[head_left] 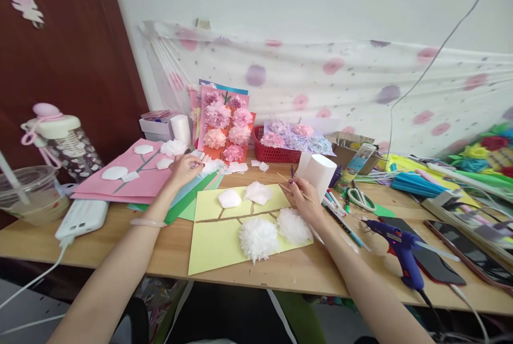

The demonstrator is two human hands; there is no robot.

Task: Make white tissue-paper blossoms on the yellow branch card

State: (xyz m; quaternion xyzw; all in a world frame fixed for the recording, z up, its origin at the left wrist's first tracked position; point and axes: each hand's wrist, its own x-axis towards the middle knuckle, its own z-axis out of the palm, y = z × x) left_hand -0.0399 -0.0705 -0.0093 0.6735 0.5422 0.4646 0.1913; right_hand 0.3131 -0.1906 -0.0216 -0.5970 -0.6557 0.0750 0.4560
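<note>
My left hand (186, 169) reaches to the back of the table, fingers pinched together at some white tissue paper pieces (214, 166). My right hand (302, 197) grips a thin wooden stick (308, 197) beside a roll of white paper (315, 174). Between my arms lies a yellow sheet (212, 250) with a brown branch (232, 217) on it. It carries a full white paper flower (259, 240), a looser white tissue tuft (294, 226), another tuft (257, 193) and a flat white tissue stack (230, 198).
A pink sheet (92, 181) with white tissue stacks lies left, near a bottle (66, 141), cup (30, 194) and power bank (82, 220). Pink flower cards (224, 119) and a red basket (276, 154) stand behind. Scissors (360, 200), a glue gun (401, 248) and phones (473, 250) lie right.
</note>
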